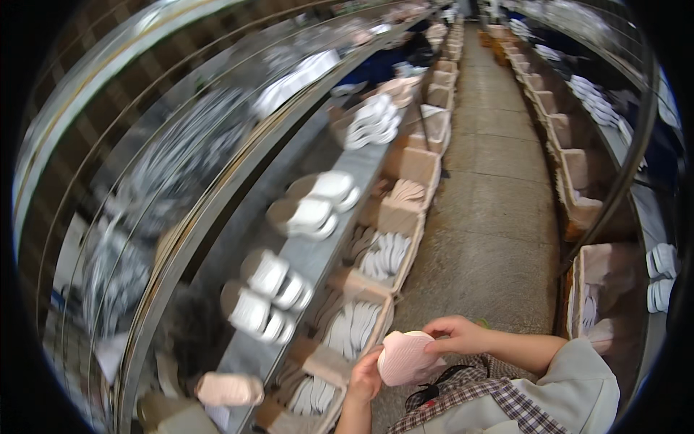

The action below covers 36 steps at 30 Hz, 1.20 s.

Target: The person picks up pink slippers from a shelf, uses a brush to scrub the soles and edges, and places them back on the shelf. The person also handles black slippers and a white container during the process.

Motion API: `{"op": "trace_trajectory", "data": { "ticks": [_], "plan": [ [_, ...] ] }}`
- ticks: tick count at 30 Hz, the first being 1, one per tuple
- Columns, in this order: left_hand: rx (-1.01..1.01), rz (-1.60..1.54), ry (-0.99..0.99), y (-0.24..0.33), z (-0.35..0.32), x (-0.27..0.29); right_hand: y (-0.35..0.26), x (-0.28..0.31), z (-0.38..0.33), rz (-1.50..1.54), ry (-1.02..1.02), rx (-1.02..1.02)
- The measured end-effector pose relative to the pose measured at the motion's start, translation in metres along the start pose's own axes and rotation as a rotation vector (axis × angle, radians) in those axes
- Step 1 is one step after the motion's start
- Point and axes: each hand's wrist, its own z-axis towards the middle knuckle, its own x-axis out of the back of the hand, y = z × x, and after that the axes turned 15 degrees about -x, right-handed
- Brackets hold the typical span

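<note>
Between my two hands is a pale pink ribbed slipper piece (407, 362), held in front of my checked apron. My left hand (366, 375) grips its left edge, fingers closed. From the right, my right hand (457, 335) pinches its upper edge. Whether the piece is an upper or a sole, I cannot tell. Close on the left, a crate (382, 318) of white slipper pieces (352, 329) stands beside the shelf. A pink slipper piece (230, 389) lies at the near end of that shelf.
The grey shelf (307, 271) carries stacked white slippers (264, 315). Crates in a row line both sides of the concrete aisle (481, 202). A curved metal post (625, 184) rises at right. Bagged goods (188, 159) fill the wire rack on the left.
</note>
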Motion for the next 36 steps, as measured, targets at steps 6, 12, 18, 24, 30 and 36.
{"op": "trace_trajectory", "data": {
  "ticks": [6, 12, 18, 24, 30, 36],
  "plan": [
    [0.003, 0.427, -0.360, -0.139, 0.170, -0.101, 0.010, 0.170, -0.068, 0.138, 0.427, 0.045],
    [-0.002, 0.391, -0.590, -0.239, 0.303, -0.191, -0.001, 0.318, -0.108, 0.135, 0.681, 0.110],
    [-0.169, 0.522, -0.783, -0.313, 0.432, -0.214, -0.007, 0.443, -0.075, 0.291, 0.644, 0.115],
    [-0.033, 0.457, -0.750, -0.382, 0.596, -0.203, -0.051, 0.607, 0.010, 0.162, 0.595, 0.091],
    [-0.024, 0.482, -0.724, -0.432, 0.769, -0.216, -0.122, 0.779, 0.076, 0.120, 0.451, 0.040],
    [-0.106, 0.608, -0.551, -0.470, 0.877, -0.207, -0.157, 0.953, 0.172, 0.221, 0.601, 0.018]
  ]
}}
